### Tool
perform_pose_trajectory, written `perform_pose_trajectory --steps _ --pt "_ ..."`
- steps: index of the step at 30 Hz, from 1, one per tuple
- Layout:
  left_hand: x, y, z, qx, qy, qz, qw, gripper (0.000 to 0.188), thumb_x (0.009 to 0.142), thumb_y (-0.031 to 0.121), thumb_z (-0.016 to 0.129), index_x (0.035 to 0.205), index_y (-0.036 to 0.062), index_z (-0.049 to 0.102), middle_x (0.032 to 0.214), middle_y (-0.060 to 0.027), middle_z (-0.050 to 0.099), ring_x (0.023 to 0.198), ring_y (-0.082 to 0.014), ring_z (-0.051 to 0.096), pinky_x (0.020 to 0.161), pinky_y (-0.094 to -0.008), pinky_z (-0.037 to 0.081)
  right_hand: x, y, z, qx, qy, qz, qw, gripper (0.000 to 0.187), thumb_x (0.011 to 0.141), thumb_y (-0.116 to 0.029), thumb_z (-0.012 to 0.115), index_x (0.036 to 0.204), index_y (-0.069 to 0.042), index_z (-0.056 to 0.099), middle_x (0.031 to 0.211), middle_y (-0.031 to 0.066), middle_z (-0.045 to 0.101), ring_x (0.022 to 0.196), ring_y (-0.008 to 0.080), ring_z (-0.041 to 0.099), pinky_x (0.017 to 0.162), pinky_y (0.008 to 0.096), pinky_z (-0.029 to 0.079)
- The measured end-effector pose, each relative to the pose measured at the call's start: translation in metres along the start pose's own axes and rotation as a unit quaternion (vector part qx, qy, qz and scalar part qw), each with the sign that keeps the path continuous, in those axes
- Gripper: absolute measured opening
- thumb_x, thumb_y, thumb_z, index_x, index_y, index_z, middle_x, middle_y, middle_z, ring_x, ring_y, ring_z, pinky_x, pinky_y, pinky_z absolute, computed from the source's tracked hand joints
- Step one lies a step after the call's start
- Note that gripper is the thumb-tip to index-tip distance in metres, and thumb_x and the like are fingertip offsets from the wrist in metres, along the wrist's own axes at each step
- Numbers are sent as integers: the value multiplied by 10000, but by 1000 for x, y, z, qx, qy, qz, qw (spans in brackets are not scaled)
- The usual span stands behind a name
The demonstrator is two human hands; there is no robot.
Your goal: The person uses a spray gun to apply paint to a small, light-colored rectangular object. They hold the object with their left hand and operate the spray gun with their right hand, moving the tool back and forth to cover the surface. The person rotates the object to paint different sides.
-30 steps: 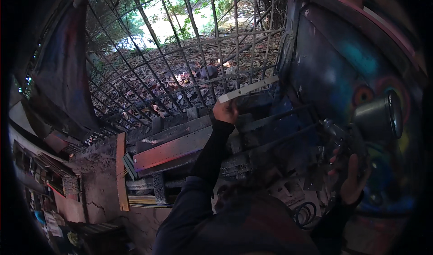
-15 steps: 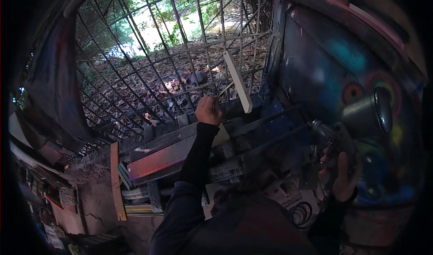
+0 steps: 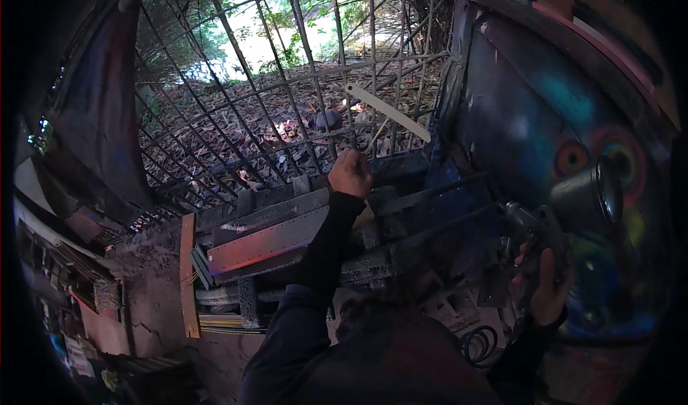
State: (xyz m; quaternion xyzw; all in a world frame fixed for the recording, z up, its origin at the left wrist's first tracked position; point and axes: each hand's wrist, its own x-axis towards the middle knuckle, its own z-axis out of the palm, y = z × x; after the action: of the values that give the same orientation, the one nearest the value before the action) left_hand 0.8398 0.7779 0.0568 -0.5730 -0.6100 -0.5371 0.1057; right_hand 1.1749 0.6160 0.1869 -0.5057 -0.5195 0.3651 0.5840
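- Shows, nr ctr & a bit above, pale strip (image 3: 389, 113), long & flat, w/ small hole at one end; raised in mid-air in front of barred grate (image 3: 372, 32), above & R of L hand (image 3: 350, 174).
- Runs lengthwise on a diagonal, approx. upper L to lower R; aims holed end up & L, other end down & R, twd painted panel (image 3: 530, 118).
- Seems to turn broad face to cam.
- Meets thin stick (image 3: 378, 135) nr mid-length, on lower side; can't tell how joined.
- Slants stick up & R from L hand, roughly crosswise to strip's long axis.
- Has L hand curled closed on stick's lower end, apart from strip itself.
- Grips spray gun (image 3: 534, 222) in R hand (image 3: 548, 290), lower R; wraps fingers round it, partly lost in shadow; can't tell if trigger's pressed.
- Points gun's nozzle L & slightly up; carries metal cup (image 3: 584, 194) at upper R, tilted.
- Reaches in w/ both arms from bottom edge, dark sleeves.
- Includes, L of L arm, long board (image 3: 258, 246) w/ reddish paint, rising twd R; plus wood slat (image 3: 188, 276), nearly vertical, beside its L end.
- Opens, beyond grate, onto dry leaves (image 3: 236, 143) & greenery.
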Motion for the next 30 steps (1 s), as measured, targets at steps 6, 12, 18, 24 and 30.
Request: perform_pose_trajectory --steps 6,12,18,24,30 --pt "-7 1 5 -19 -11 -27 999 78 779 49 580 748 61 509 706 -116 538 687 -341 560 586 -415 441 2 1 -2 -1 -24 4 1000 356 953 -228 491 1205 23 472 925 130 632 719 153 615 476 223 482" --pt "-8 6 3 -125 -25 -100 987 113 784 41 639 740 38 535 630 -81 541 562 -219 537 544 -326 419 3 2 -1 -24 -34 8 999 347 959 -293 483 1126 8 530 910 102 634 722 143 611 473 228 476" --pt "-2 34 -14 -397 -82 -216 888 163 817 23 668 729 38 532 624 34 531 551 -27 463 494 -205 363 5 6 -6 -1 -40 46 998 306 949 -240 503 1113 16 539 922 103 641 730 135 619 488 214 488" --pt "0 42 -27 -440 -103 -255 855 141 818 19 661 755 51 539 633 20 549 538 -45 495 478 -198 369 6 6 -3 -5 -51 43 998 309 951 -246 497 1105 17 543 904 97 639 731 135 618 486 223 495" --pt "-1 44 -32 -443 -112 -253 853 124 822 25 657 773 52 547 659 16 563 554 -51 523 499 -193 393 7 7 -3 -1 -67 44 997 308 948 -230 501 1127 19 531 895 99 637 714 138 617 484 225 497"
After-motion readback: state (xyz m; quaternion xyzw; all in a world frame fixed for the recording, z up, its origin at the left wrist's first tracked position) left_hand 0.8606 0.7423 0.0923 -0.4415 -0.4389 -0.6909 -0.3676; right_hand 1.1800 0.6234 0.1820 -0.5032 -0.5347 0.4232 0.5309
